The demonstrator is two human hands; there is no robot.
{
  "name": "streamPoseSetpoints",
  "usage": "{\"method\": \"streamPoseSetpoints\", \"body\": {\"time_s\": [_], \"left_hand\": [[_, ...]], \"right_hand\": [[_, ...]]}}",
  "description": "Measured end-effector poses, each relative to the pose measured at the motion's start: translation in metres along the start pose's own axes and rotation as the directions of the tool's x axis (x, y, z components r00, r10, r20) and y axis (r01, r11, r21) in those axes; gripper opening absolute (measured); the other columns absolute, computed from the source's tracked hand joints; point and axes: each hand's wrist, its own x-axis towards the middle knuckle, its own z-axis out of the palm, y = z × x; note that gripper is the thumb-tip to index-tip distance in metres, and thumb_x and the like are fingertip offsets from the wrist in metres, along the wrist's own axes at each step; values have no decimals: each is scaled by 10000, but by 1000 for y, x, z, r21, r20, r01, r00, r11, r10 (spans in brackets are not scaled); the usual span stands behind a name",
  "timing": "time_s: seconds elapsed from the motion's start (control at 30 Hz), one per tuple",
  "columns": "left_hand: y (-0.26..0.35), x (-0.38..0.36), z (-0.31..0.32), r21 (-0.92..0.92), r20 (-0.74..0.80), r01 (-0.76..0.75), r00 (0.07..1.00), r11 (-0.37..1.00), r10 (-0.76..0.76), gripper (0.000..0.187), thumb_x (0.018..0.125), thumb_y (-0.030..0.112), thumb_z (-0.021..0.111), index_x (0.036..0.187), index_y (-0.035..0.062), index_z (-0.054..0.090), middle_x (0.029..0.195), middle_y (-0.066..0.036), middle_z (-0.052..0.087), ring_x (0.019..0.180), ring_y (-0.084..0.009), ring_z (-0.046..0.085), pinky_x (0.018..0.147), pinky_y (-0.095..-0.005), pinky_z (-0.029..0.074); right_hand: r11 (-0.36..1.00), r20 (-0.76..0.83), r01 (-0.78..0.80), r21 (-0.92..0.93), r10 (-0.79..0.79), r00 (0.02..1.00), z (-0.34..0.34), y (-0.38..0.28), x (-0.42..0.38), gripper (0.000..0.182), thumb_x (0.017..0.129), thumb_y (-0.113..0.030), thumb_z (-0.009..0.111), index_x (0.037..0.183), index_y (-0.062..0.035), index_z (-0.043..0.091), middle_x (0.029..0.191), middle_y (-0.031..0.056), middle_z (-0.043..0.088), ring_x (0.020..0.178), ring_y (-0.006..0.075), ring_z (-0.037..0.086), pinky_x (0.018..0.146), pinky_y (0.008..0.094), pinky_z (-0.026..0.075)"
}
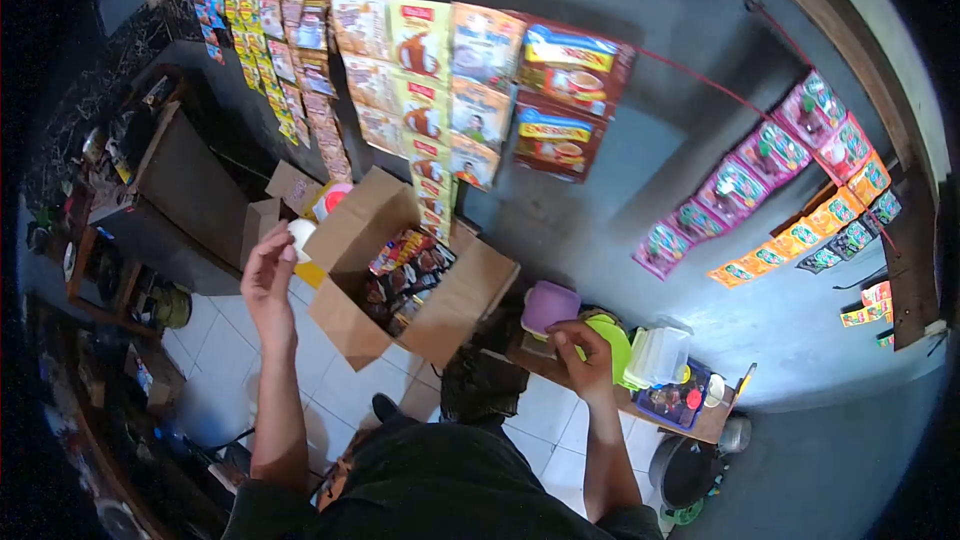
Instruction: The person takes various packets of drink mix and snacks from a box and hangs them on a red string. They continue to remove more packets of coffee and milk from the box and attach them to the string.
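My left hand (269, 275) is raised at the left with its fingers loosely bent and the thumb apart. Just past its fingertips shows a white round object (301, 236), overlapped by the hand in this view. My right hand (584, 355) is held up on the other side, fingers curled in toward the thumb; whatever may be between them I cannot tell. Behind it are a purple plastic container (550, 307) and a lime green one (606, 328). Between and beyond my hands stands an open cardboard box (348, 318) with colourful packets (408, 272) inside.
Strips of drink sachets (422, 90) hang along the grey wall, with pink and orange sachet strips (740, 175) at the right. A low wooden bench (712, 422) carries containers and a blue basket (672, 416). A dark cabinet (170, 195) stands left on the tiled floor (215, 340).
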Motion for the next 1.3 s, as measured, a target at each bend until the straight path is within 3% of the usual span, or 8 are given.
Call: {"method": "streamPoseSetpoints", "body": {"time_s": [0.17, 0.33, 0.4, 0.53, 0.6, 0.83, 1.0, 1.3], "left_hand": [[-9, 23, -49, 19, 159, 21, 987, 1000, -23, 175, 869, 41, 639, 1043, 29, 646, 1258, -114, 574, 1141, -181, 539, 955, -309, 419], [-50, 32, -114, 81, 217, 148, 963, 986, -162, 173, 882, 38, 615, 1054, 37, 632, 1242, -116, 581, 1128, -183, 540, 963, -320, 420], [-66, 34, -126, 70, 187, 208, 958, 976, -218, 166, 883, 34, 611, 1047, 35, 633, 1219, -117, 596, 1111, -184, 547, 967, -317, 413], [-87, 41, -129, 89, 218, 284, 930, 955, -297, 151, 889, 34, 603, 1037, 15, 627, 1203, -118, 602, 1072, -174, 561, 949, -312, 426], [-96, 45, -124, 102, 273, 311, 905, 945, -327, 153, 889, 55, 627, 1039, 24, 637, 1174, -99, 615, 1046, -155, 582, 857, -281, 462], [-118, 60, -98, 234, 304, 353, 858, 906, -413, 199, 893, 71, 634, 1090, 39, 629, 1077, -45, 645, 970, -126, 587, 848, -272, 466], [-127, 66, -87, 203, 259, 408, 854, 890, -451, 201, 889, 70, 643, 1085, 33, 627, 1060, -43, 652, 964, -121, 592, 848, -274, 471], [-173, 138, -110, 291, 507, 371, 722, 882, -471, 215, 878, 67, 656, 1088, 33, 621, 1081, -61, 654, 977, -143, 614, 871, -293, 480]], "right_hand": [[998, -25, -23, 60, 25, 999, 98, 3, 25, 165, 940, -146, 598, 997, 4, 638, 903, 66, 677, 845, 122, 635, 773, 268, 487], [992, 118, -128, -21, 130, 984, 175, -11, 53, 155, 941, -132, 595, 1024, -6, 630, 931, 50, 676, 854, 117, 630, 764, 263, 489], [992, 126, -83, 97, 70, 990, 196, -1, 64, 157, 940, -128, 595, 1040, -11, 627, 962, 40, 665, 872, 117, 623, 767, 264, 487], [988, 96, -116, 106, 106, 990, 220, 11, 76, 169, 942, -127, 591, 1055, -5, 619, 974, 43, 652, 882, 120, 618, 768, 263, 484], [977, 63, -146, 158, 137, 989, 226, 26, 83, 185, 945, -138, 591, 1065, 1, 613, 946, 49, 646, 862, 123, 614, 773, 264, 480], [960, 131, -255, 120, 239, 962, 229, 87, 119, 216, 945, -191, 602, 1065, -12, 617, 929, 66, 647, 871, 141, 620, 781, 283, 482], [962, 243, -267, -52, 271, 931, 242, 93, 150, 284, 934, -296, 618, 1054, -39, 629, 925, 59, 650, 857, 140, 616, 772, 282, 483], [939, 25, -340, 59, 339, 941, 284, 103, 156, 225, 936, -198, 610, 1065, -13, 605, 964, 48, 637, 831, 132, 603, 765, 278, 501]]}}
